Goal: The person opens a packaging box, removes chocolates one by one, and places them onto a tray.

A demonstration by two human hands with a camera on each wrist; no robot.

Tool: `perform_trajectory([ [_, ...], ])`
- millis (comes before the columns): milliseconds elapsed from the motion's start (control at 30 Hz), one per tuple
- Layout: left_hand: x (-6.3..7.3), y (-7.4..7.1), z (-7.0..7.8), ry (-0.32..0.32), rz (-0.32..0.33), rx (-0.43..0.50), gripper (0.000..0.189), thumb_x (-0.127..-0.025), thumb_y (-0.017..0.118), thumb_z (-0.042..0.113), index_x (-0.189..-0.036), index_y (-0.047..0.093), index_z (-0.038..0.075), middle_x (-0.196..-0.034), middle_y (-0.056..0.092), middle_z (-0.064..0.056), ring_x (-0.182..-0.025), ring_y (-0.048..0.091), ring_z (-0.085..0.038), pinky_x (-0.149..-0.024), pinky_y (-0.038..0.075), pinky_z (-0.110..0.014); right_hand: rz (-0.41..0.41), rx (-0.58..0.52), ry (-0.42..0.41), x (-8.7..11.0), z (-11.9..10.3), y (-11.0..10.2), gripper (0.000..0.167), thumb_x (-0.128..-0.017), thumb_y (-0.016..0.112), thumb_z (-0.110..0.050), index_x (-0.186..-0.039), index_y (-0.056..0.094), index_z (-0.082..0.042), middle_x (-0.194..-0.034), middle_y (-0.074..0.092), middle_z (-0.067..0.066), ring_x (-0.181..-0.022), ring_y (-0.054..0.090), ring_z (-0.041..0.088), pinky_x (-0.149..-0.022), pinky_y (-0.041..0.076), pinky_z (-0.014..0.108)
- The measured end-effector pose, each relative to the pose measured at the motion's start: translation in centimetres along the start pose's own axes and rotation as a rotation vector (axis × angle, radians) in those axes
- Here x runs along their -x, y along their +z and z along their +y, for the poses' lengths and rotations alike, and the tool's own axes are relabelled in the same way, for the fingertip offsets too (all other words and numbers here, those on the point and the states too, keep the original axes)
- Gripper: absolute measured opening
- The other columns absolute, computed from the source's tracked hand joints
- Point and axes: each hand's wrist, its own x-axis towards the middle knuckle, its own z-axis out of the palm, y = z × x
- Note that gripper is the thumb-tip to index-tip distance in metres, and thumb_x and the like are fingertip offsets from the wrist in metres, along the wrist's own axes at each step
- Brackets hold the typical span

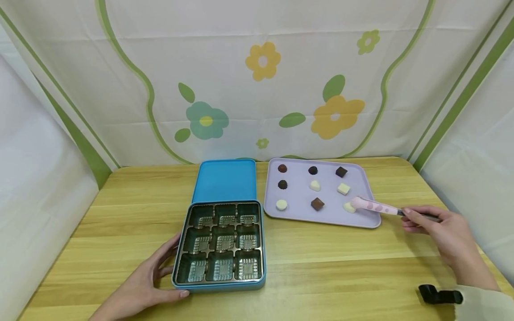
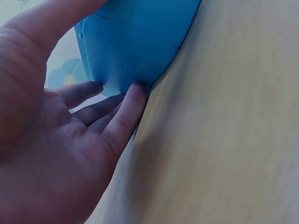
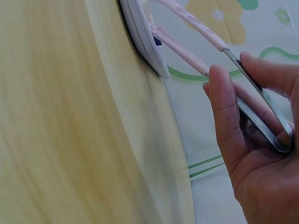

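Observation:
In the head view my left hand (image 1: 146,278) rests along the left side of a blue tin (image 1: 225,287), its thumb near the front left corner. The tin holds a dark plastic insert with several square compartments, with no chocolates in them. In the left wrist view the extended fingers (image 2: 124,116) touch the tin's blue side wall (image 2: 126,56). My right hand (image 1: 449,232) pinches tongs (image 1: 377,206) with pink tips and metal handles. Their tips are at a pale chocolate (image 1: 349,207) on a lilac tray (image 1: 297,214); whether they grip it is unclear. The tongs' arms (image 3: 184,53) stand apart in the right wrist view.
Several more chocolates, dark, brown and white, lie in rows on the tray, among them a brown square (image 1: 317,204). Behind the tin lies its blue lid (image 1: 225,180). A flowered cloth (image 1: 241,89) hangs behind the wooden table (image 1: 313,276).

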Motion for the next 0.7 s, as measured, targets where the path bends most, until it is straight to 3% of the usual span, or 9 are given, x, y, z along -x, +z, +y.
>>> perform_trajectory([
  [433,0.1,0.0,0.1,-0.02,-0.005,-0.002,0.117,-0.084,0.093,0.017,-0.174,0.018,0.023,-0.175,0.022,-0.027,-0.129,0.059,0.003,-0.104,0.056,-0.02,0.027,0.019,-0.034,0.3,-0.7,0.5,0.014,-0.1,0.075,-0.004,-0.105,0.085,-0.013,-0.09,0.085,-0.004,-0.073,0.081,0.014,-0.071,0.065,0.024],
  [600,0.0,0.0,0.2,-0.027,-0.012,0.004,0.116,-0.085,0.092,0.016,-0.174,0.018,0.023,-0.176,0.02,-0.026,-0.13,0.06,0.001,-0.104,0.056,-0.021,0.012,0.086,-0.1,0.8,-1.6,2.0,0.015,-0.099,0.076,-0.002,-0.112,0.084,-0.006,-0.091,0.085,-0.003,-0.073,0.08,0.012,-0.073,0.065,0.022],
  [700,0.1,0.0,0.2,-0.036,-0.015,0.016,0.116,-0.085,0.091,0.016,-0.174,0.017,0.024,-0.177,0.018,-0.025,-0.131,0.061,-0.002,-0.104,0.057,-0.022,0.003,0.186,-0.145,1.1,-2.0,3.4,0.018,-0.098,0.077,-0.002,-0.115,0.081,0.001,-0.094,0.085,-0.005,-0.074,0.079,0.012,-0.072,0.065,0.025],
])
